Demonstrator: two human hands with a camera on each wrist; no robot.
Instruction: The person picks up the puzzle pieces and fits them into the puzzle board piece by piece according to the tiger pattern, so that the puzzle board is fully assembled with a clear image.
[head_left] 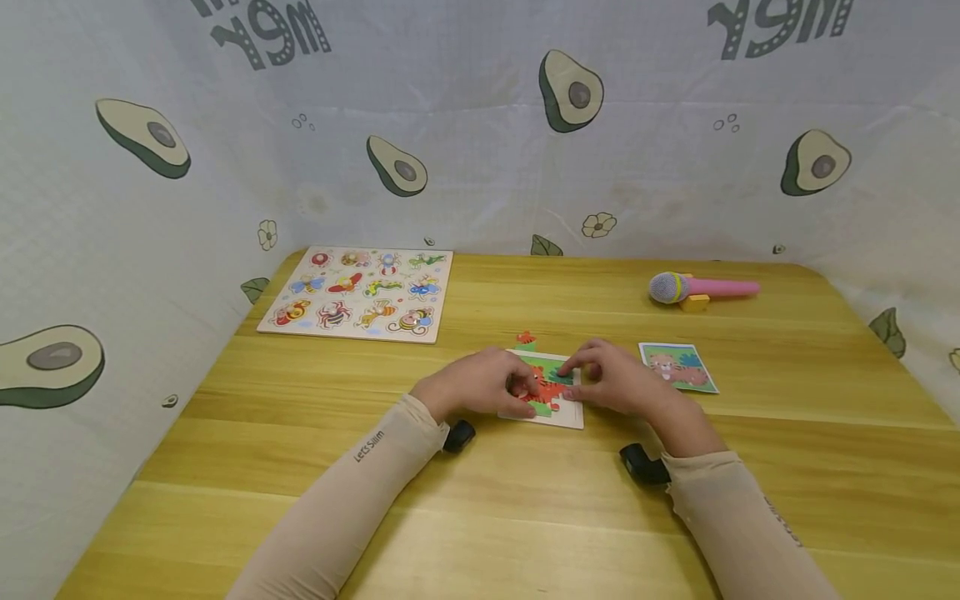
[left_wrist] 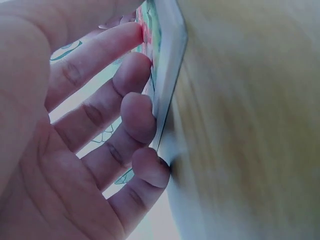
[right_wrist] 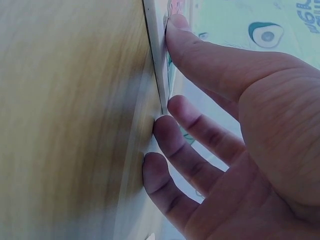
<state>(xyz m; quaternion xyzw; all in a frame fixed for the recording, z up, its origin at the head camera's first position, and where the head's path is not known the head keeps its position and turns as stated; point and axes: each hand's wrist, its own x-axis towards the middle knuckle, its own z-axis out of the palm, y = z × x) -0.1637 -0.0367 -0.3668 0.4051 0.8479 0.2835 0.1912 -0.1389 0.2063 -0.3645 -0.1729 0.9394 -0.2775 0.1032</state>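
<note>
A small jigsaw puzzle board (head_left: pixel 568 417) with a white border lies on the table between my hands, showing an orange tiger on green. My left hand (head_left: pixel 483 383) rests on its left side, fingers loosely bent; in the left wrist view the fingertips (left_wrist: pixel 137 117) touch the board's surface and edge. From the right, my right hand (head_left: pixel 618 379) touches the puzzle with thumb and index finger. The right wrist view has the thumb (right_wrist: pixel 200 52) on the board and other fingertips by its edge. A puzzle piece (head_left: pixel 526 339) sticks out past the board's far edge.
Right of the puzzle lies a picture card (head_left: pixel 678 367) with a tiger. Farther back are a pink toy microphone (head_left: pixel 705 287) and a yellow block (head_left: pixel 695 303). An insect peg puzzle (head_left: pixel 352 296) lies at the back left of the wooden table (head_left: pixel 495 517).
</note>
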